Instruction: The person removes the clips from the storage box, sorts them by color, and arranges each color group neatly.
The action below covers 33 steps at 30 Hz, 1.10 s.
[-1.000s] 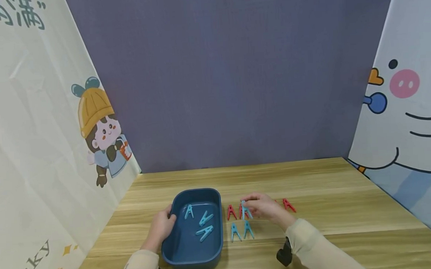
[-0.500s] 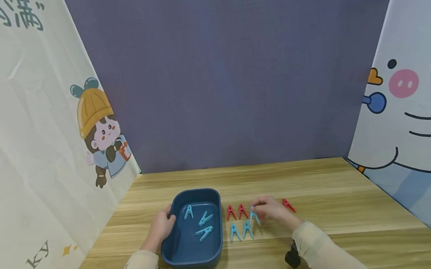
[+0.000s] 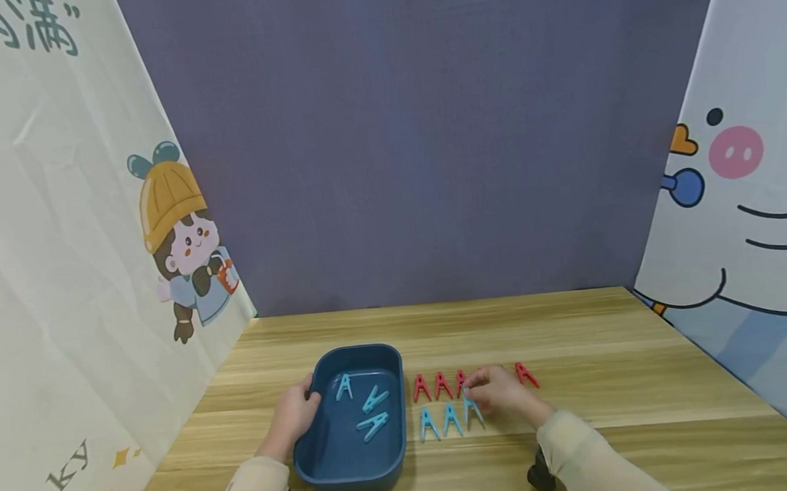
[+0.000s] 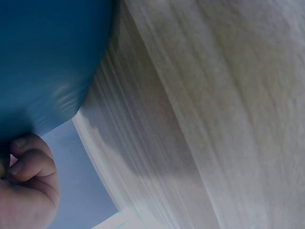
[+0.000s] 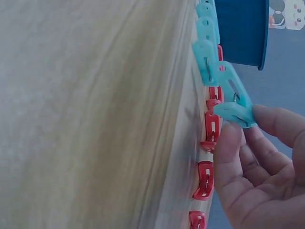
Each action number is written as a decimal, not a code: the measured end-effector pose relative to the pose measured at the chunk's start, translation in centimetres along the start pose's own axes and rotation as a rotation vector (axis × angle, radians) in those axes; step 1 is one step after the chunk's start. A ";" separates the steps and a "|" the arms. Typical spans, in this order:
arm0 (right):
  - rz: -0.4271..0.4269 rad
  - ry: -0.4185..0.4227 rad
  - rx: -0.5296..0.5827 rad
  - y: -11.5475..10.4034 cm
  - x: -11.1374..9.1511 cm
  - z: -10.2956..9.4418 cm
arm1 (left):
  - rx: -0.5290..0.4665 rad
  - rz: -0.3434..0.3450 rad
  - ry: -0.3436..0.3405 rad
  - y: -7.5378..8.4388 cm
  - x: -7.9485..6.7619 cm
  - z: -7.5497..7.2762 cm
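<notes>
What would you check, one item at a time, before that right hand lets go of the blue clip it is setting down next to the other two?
1. Right hand pinches the blue clip between thumb and fingers: ok.
2. The clip touches the table: cannot tell; the wrist view shows its tips close to the wood.
3. It lines up with the two blue clips already in the near row: ok, it sits just to their right.
4. The red clips in the far row stay untouched: cannot tell; the hand hides part of that row.
5. Left hand holds the blue tray by its edge: ok.
6. Three blue clips in the tray wait: ok.
</notes>
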State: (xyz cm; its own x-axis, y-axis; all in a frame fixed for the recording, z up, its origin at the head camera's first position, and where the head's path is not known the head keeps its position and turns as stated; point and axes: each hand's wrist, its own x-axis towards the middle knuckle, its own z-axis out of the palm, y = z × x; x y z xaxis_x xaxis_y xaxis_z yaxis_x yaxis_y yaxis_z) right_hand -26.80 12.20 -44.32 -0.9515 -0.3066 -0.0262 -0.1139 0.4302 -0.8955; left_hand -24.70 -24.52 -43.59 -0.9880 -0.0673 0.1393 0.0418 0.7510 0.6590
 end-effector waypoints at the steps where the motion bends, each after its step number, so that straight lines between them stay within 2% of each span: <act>1: 0.003 -0.005 -0.005 0.0 0.0 0.0 | 0.000 0.001 0.001 0.0 0.0 0.0; 11: 0.006 -0.035 -0.076 0.5 0.0 0.2 | 0.002 -0.002 -0.007 0.0 0.0 0.0; 21: -0.022 -0.058 -0.069 0.8 -0.1 0.3 | -0.005 -0.007 -0.001 0.0 0.0 0.0; 33: 0.014 -0.035 -0.058 0.6 -0.2 0.2 | -0.006 0.012 0.006 -0.1 0.0 0.1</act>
State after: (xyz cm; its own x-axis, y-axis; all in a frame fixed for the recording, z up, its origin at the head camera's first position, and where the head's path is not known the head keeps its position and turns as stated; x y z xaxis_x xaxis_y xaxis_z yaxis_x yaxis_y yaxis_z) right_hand -26.66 12.36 -44.88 -0.9428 -0.3290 -0.0544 -0.1184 0.4826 -0.8678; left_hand -24.73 -24.59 -43.72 -0.9865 -0.0621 0.1513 0.0544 0.7481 0.6614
